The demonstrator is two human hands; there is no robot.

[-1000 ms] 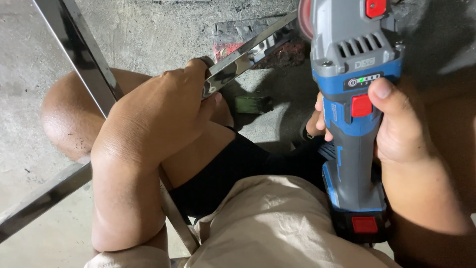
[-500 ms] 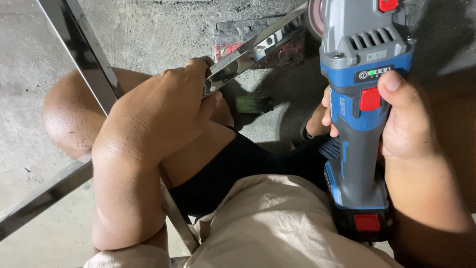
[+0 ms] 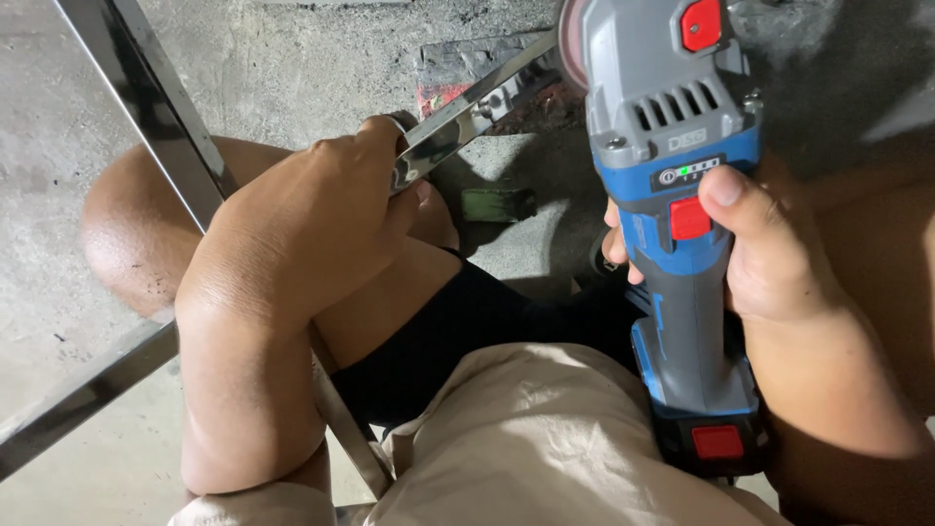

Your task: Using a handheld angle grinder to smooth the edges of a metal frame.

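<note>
Left hand [image 3: 312, 219] wrapped tight, its grip clamped on a shiny steel bar [image 3: 467, 107] that slants up and to the right toward the top of the view. Right hand [image 3: 769, 263] closed around the blue and grey cordless angle grinder [image 3: 672, 195], thumb laid just beside the red switch, grip clamped on the tool's body. Grinder upright in view, head at the top edge, disc [image 3: 568, 44] right at the far end of the bar; cannot tell whether touching. Red battery latch [image 3: 718, 441] low on the handle. More polished tubing around: a dark mirror-bright frame tube [image 3: 146, 107] running down from the top left behind the left wrist, another rail [image 3: 78, 394] crossing low on the left. Bare knee [image 3: 127, 244] under the left forearm, black shorts [image 3: 458, 331] and a beige cloth [image 3: 526, 438] below, blocking the lower floor. Small green object [image 3: 497, 205] lying on the floor under the bar, a reddish and grey scrap [image 3: 458, 78] behind it, partly hidden by the bar. Rough grey concrete floor [image 3: 292, 68], dusty, dim to the upper right. Against half a second earlier: grinder slightly lower and to the left, disc closer to the bar's end; left hand and bar unchanged.
</note>
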